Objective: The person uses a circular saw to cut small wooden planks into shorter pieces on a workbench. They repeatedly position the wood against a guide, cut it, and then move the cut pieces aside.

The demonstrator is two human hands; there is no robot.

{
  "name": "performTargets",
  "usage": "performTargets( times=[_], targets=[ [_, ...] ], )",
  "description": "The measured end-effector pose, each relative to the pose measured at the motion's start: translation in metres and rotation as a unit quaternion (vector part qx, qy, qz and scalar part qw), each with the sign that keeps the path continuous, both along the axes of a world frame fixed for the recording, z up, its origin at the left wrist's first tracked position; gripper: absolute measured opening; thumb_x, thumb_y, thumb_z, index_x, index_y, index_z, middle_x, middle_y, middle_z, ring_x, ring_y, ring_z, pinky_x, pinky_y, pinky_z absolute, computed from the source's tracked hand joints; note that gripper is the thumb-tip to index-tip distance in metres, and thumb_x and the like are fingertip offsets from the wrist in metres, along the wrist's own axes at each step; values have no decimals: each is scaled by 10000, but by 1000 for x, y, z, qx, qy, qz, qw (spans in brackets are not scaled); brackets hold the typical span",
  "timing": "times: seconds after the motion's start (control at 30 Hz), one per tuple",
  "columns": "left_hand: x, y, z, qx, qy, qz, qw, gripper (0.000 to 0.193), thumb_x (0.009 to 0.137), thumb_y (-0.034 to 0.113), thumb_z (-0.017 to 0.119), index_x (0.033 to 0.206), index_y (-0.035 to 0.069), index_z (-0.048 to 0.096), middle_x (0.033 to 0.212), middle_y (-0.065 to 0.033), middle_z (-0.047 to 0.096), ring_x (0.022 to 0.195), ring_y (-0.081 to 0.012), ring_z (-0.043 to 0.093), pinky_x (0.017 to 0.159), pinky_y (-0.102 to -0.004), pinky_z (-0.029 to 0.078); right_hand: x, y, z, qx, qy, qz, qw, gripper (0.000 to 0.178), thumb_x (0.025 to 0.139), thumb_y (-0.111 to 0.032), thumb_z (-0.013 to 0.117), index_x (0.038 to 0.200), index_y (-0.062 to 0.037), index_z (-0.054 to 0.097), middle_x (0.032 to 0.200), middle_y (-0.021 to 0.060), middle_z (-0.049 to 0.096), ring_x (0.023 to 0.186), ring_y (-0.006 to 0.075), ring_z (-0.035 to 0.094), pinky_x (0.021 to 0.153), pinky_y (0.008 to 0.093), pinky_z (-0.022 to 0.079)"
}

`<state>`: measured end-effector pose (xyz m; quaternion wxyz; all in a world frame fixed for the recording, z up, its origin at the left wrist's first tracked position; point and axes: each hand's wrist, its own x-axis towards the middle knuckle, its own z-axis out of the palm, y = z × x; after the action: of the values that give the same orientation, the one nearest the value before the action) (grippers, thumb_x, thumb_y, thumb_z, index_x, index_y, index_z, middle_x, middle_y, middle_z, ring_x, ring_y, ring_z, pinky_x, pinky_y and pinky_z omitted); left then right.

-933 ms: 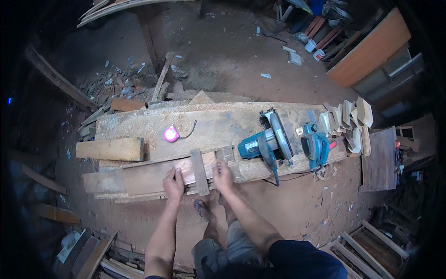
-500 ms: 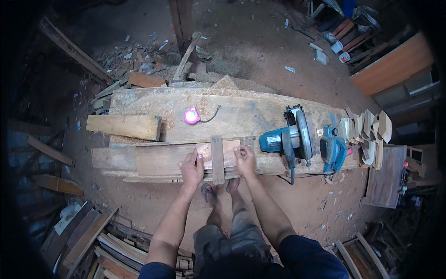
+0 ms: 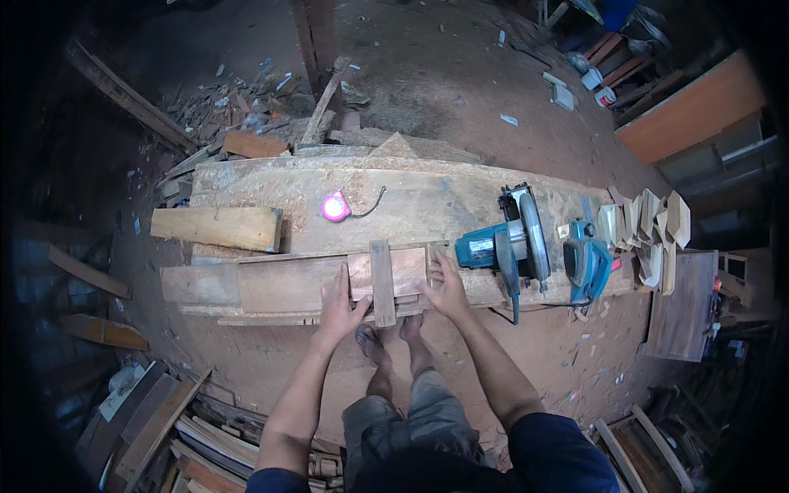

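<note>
Head view: smooth pinkish rectangular wooden board (image 3: 409, 271) lies along near edge of sawdust-strewn wooden surface (image 3: 436, 197), rough narrow grey-brown wooden strip (image 3: 382, 278) crossing it. Left hand (image 3: 338, 311) at board's left end, right hand (image 3: 446, 290) at its right; fingers spread on both. Tight gap rightward to teal circular saw (image 3: 491, 244); more room toward round pink tape measure (image 3: 334, 207).

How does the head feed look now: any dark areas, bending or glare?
Head view: black rim, with the lower corners hard to read; the workbench bows from the fisheye; the pink tape measure has a washed-out pale face; left hand and right hand look reasonably clear.
</note>
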<state>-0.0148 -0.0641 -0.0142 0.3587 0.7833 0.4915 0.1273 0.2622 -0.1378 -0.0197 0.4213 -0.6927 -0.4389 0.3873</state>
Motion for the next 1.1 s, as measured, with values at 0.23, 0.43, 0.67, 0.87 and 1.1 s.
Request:
performTargets(
  times=[0.23, 0.43, 0.67, 0.87, 1.1],
  targets=[
    [-12, 11, -6, 4, -12, -69, 998, 1030, 870, 358, 784, 1613, -37, 190, 1482, -287, 490, 1375, -435, 470, 1116, -493, 339, 24, 43, 66, -19, -306, 330, 893, 1043, 725, -391, 860, 1508, 58, 337, 1518, 245, 372, 1450, 428, 337, 1218, 478, 315],
    [-10, 12, -8, -7, -24, -69, 997, 1055, 839, 362, 814, 1606, -43, 213, 1476, -276, 501, 1334, -420, 500, 1082, -482, 362, 25, 58, 51, -3, -348, 392, 852, 1085, 711, -526, 854, 1468, 80, 368, 1507, 260, 383, 1436, 426, 361, 1212, 456, 338],
    [-8, 13, -2, -4, 1, -69, 998, 1041, 835, 384, 812, 1601, -35, 246, 1410, -263, 541, 1301, -407, 514, 1077, -478, 362, 24, 60, 46, 9, -291, 367, 884, 1093, 643, -452, 894, 1452, 58, 364, 1493, 259, 387, 1423, 431, 378, 1188, 452, 372],
    [-8, 10, -3, -4, 17, -70, 997, 1017, 848, 427, 791, 1603, -7, 267, 1372, -242, 552, 1241, -410, 530, 1070, -493, 365, 30, 59, 40, 12, -240, 368, 898, 1097, 617, -435, 899, 1436, 71, 374, 1494, 270, 388, 1426, 435, 371, 1210, 443, 343],
    [-10, 9, -6, -6, 33, -58, 998, 1000, 870, 497, 747, 1623, 56, 257, 1360, -215, 545, 1236, -411, 532, 1076, -551, 354, 29, 59, 37, 13, -242, 361, 901, 1125, 565, -386, 934, 1430, 68, 376, 1508, 271, 383, 1435, 432, 361, 1227, 444, 319]
  ],
)
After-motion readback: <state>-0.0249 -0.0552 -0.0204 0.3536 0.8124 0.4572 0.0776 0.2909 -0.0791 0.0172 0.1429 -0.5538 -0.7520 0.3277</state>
